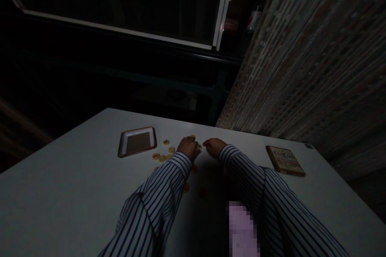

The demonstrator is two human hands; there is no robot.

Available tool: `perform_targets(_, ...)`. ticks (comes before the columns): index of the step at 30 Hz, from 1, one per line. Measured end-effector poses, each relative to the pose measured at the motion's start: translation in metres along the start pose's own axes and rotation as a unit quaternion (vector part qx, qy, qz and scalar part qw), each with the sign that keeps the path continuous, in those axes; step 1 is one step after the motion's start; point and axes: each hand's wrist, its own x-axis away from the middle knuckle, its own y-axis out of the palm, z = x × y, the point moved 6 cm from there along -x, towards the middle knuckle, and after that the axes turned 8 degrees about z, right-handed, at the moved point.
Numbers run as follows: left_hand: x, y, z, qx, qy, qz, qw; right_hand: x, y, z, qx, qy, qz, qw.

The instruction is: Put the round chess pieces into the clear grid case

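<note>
My left hand (189,147) is over the white table, its fingers curled around the edge of a pale round Chinese chess piece (199,146) with a dark mark. Another piece (193,136) shows just past its knuckles. To the right, my right hand (214,146) hovers low with its index finger reaching toward the same piece, a small gap between them; its palm side is hidden. Left of my left hand lie several loose pieces, among them a red-marked piece (156,156), a dark-marked piece (166,142) and a blank-faced piece (171,149).
A shallow rectangular tray (122,144) rests at the left, its inside showing. At the right lies a flat box lid (285,160) with printed writing. More pieces, such as a red-marked disc (186,187), lie in shadow between my forearms. A strand curtain (289,60) hangs beyond the table (75,180).
</note>
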Motion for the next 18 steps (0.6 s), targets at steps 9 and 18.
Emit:
perform_targets(9,-0.0034,0.0070,-0.0004,0.003,0.009,0.019,1.000,-0.0079,0.0044,0.0019,0.013,0.018,-0.001,1.000)
perform_targets(18,-0.0033,0.0059,0.0003,0.018,0.012,0.041,0.999,-0.0050,0.0058,-0.0067,0.005,-0.006,-0.004,1.000)
